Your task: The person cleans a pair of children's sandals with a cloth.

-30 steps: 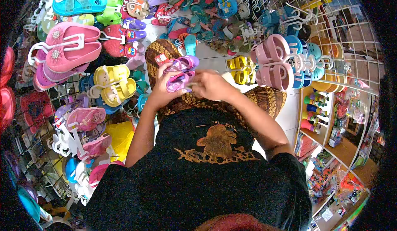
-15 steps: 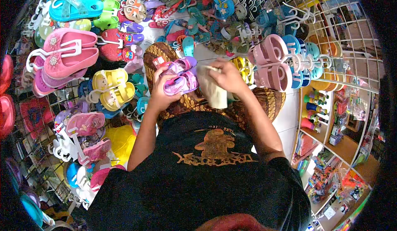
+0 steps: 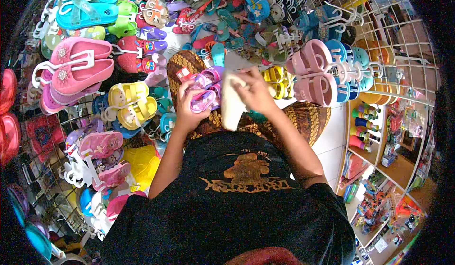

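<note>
A pair of purple children's sandals [image 3: 204, 100] is gripped in my left hand [image 3: 188, 112], with the fingers curled around their near side. Just to the right, my right hand [image 3: 257, 93] pinches a cream cloth [image 3: 231, 107], which hangs down against the sandals' right side. The cloth's upper end is smeared by motion. A small red and white tag [image 3: 184, 74] shows beyond my left hand. Below both hands lie my legs in brown batik-patterned fabric [image 3: 303, 118].
Yellow sandals [image 3: 130, 105] and pink shoes [image 3: 80, 66] hang on the wire rack at left. More pink sandals [image 3: 313, 73] hang close to my right hand, on a white wire grid [image 3: 407, 42]. Yellow sandals [image 3: 278, 81] sit beyond it. Shelves [image 3: 374, 141] stand at right.
The cloth has shifted slightly left, now covering the right edge of the sandals, and its lower end has swung left. My right hand has moved a little; my left hand keeps its grip.
</note>
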`<state>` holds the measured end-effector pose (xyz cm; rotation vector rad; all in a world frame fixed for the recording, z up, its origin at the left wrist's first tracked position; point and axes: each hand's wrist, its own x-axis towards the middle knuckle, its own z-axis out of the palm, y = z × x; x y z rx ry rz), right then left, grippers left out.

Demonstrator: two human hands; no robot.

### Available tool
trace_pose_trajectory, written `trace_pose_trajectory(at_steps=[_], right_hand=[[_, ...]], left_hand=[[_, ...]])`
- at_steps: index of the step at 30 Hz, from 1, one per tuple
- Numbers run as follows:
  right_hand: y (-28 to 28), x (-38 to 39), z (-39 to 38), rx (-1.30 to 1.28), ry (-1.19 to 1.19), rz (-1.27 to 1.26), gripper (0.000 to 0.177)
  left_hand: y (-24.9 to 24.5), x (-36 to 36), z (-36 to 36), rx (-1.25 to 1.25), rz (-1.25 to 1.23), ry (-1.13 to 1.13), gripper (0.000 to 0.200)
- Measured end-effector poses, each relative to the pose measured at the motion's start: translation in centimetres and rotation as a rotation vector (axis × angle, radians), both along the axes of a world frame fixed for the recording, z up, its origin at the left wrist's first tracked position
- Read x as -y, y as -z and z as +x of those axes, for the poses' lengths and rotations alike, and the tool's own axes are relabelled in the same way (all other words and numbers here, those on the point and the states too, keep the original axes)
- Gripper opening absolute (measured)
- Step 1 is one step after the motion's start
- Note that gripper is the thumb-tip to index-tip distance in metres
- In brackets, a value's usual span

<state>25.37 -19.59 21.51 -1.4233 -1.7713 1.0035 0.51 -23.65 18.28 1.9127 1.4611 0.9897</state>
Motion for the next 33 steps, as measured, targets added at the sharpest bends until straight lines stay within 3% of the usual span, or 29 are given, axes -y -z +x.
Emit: trace_pose_trajectory(at_steps=[1, 3, 4, 7, 11, 13, 14, 16, 17, 18, 19, 21, 24, 28, 29, 31, 33], right_hand=[[0.9, 0.4, -0.7, -0.037, -0.144, -0.054, 0.050], [1.4, 3.3, -3.4, 0.217, -0.154, 0.062, 0.069], [1.2, 4.0, -3.9, 0.290, -0.197, -0.026, 0.074], [1.4, 3.6, -2.3, 0.328, -0.370, 0.098, 0.069], [0.2, 4.3, 0.7, 0.189, -0.528, 0.039, 0.061], [0.4, 3.5, 2.4, -0.029, -0.557, -0.088, 0.052], [0.4, 2.7, 3.6, -0.265, -0.427, -0.398, 0.050], [-0.3, 0.6, 4.2, -0.280, -0.233, -0.358, 0.049], [-0.6, 0.0, 3.8, -0.059, -0.179, -0.023, 0.050], [2.1, 0.5, 3.2, -0.015, -0.139, 0.045, 0.054], [-1.5, 0.9, 1.5, -0.037, -0.194, -0.170, 0.057], [-0.2, 2.9, -1.4, 0.185, -0.304, 0.069, 0.058], [-0.7, 3.8, -0.8, 0.097, -0.417, 0.049, 0.059], [-1.9, 3.6, 3.0, -0.051, -0.571, -0.137, 0.054], [-1.8, 2.7, 4.3, -0.192, -0.590, -0.349, 0.052], [-1.6, 2.0, 5.5, -0.244, -0.244, -0.641, 0.050], [0.0, 1.8, 5.4, 0.012, -0.185, -0.092, 0.049]], left_hand=[[0.4, -0.2, 0.1, -0.017, 0.001, -0.008, 0.053], [1.0, -0.5, 0.3, -0.050, 0.001, -0.022, 0.052], [0.7, -0.6, 0.4, -0.060, 0.011, -0.010, 0.050], [-0.7, -0.2, 0.5, -0.040, 0.016, -0.011, 0.050], [-0.8, -0.2, 0.0, 0.038, -0.087, -0.013, 0.052], [-0.5, -0.2, -0.2, -0.001, -0.047, 0.023, 0.053], [-0.4, -0.4, -0.3, -0.020, -0.029, 0.044, 0.054], [-0.6, -0.6, 0.0, -0.025, -0.030, 0.029, 0.055], [-0.5, -0.2, 0.2, -0.027, -0.039, 0.023, 0.056], [-0.2, -0.2, 0.4, 0.006, -0.051, 0.006, 0.054], [-0.2, -0.3, 0.6, 0.001, -0.055, 0.002, 0.054], [-0.3, -0.3, 0.7, -0.009, -0.063, -0.008, 0.053], [0.0, -0.2, 0.2, 0.008, -0.066, -0.005, 0.052], [-0.6, -0.3, 0.3, -0.016, -0.066, 0.024, 0.051], [-0.6, -0.4, 0.3, -0.009, -0.068, 0.023, 0.051], [-0.5, -0.4, 0.5, 0.008, -0.073, 0.015, 0.051], [-0.1, -0.4, 0.5, 0.014, -0.050, 0.022, 0.050]])
